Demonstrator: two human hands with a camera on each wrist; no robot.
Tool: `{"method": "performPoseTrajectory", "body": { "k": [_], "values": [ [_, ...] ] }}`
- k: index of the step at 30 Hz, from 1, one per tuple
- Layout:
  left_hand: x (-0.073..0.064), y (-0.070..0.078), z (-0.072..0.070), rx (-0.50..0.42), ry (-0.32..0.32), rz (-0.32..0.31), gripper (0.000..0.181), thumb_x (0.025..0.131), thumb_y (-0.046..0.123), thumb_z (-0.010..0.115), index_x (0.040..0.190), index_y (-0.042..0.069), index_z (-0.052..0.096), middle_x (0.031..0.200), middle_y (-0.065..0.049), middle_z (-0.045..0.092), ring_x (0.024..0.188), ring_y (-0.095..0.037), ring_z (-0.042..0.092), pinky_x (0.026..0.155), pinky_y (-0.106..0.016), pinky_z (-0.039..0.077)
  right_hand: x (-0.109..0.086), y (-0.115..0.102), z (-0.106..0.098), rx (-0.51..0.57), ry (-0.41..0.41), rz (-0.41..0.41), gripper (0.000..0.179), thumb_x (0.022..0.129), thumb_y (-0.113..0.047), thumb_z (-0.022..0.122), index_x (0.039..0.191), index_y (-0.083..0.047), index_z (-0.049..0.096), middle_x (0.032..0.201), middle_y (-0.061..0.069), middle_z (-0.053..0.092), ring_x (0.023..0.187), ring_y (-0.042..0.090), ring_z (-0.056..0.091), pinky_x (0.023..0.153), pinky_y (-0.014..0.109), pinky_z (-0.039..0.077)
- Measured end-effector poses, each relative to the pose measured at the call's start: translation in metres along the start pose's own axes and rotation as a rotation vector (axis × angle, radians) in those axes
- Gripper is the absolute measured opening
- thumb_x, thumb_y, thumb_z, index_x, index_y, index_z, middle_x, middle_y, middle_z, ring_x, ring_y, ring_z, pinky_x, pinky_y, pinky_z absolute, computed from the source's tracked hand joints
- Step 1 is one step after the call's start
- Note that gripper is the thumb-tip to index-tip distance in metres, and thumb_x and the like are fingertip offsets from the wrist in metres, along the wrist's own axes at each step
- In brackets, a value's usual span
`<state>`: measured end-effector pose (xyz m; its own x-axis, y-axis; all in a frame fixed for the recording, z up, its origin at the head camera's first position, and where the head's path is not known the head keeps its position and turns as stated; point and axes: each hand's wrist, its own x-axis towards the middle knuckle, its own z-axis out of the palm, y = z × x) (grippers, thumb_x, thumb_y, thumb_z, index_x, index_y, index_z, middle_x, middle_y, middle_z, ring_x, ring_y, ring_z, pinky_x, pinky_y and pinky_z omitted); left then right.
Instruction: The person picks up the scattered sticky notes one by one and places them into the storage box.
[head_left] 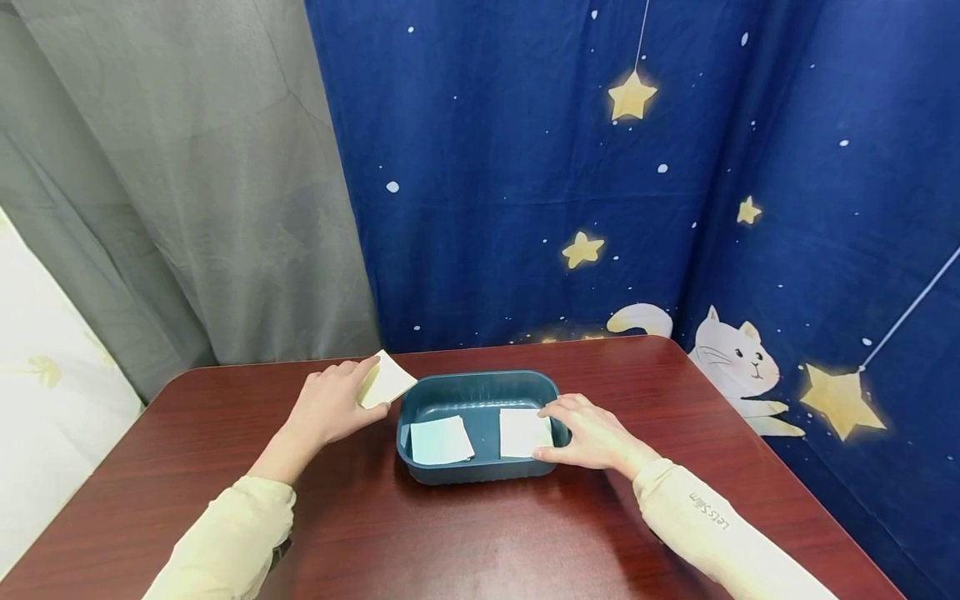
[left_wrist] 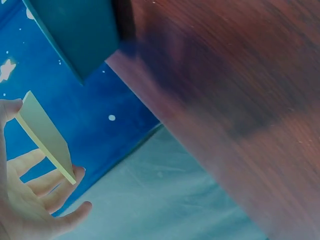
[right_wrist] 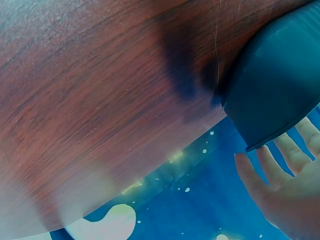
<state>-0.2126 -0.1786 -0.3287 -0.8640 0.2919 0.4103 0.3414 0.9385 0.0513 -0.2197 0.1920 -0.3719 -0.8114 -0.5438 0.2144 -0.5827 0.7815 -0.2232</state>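
Observation:
My left hand (head_left: 333, 404) grips a pale yellow sticky note pad (head_left: 386, 381) between thumb and fingers, raised just left of a dark teal plastic bin (head_left: 480, 473). The left wrist view shows this pad (left_wrist: 45, 135) nearly edge-on, spanning from thumb to fingertips. At the bin's right end, my right hand (head_left: 592, 435) reaches over the rim and pinches a whitish note pad (head_left: 519, 433), thumb at its near edge and a finger at its far edge. Pale bluish-white note pads (head_left: 440, 441) lie in the bin's left half. In the right wrist view, the bin wall (right_wrist: 280, 85) hides the fingertips.
The bin stands on a reddish-brown wooden table (head_left: 480, 542) with rounded far corners. Behind the table hang a grey curtain (head_left: 225, 208) and a blue curtain (head_left: 510, 167) with stars and a white cat.

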Motion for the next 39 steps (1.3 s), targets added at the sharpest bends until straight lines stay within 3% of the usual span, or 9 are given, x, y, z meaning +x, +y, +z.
{"method": "performPoseTrajectory", "body": {
  "k": [18, 39],
  "values": [
    [0.012, 0.025, -0.003, -0.018, 0.018, 0.08, 0.065, 0.069, 0.043, 0.061, 0.124, 0.009, 0.05, 0.104, -0.012, 0.057, 0.081, -0.026, 0.053, 0.068, -0.046, 0.039, 0.002, 0.0, 0.0, 0.004, 0.004, -0.009, 0.064, 0.068, -0.065, 0.056, 0.112, -0.018, 0.059, 0.115, -0.002, 0.051, 0.111, 0.019, 0.04, 0.078, 0.047, 0.041],
    [0.016, 0.046, 0.009, -0.04, -0.078, 0.126, 0.069, 0.07, 0.047, 0.061, 0.127, 0.01, 0.047, 0.106, -0.01, 0.057, 0.085, -0.023, 0.053, 0.075, -0.045, 0.039, 0.002, 0.0, 0.001, 0.003, 0.002, 0.0, 0.063, 0.069, -0.065, 0.057, 0.113, -0.02, 0.059, 0.116, -0.001, 0.051, 0.113, 0.02, 0.039, 0.079, 0.047, 0.041]
  ]
}}
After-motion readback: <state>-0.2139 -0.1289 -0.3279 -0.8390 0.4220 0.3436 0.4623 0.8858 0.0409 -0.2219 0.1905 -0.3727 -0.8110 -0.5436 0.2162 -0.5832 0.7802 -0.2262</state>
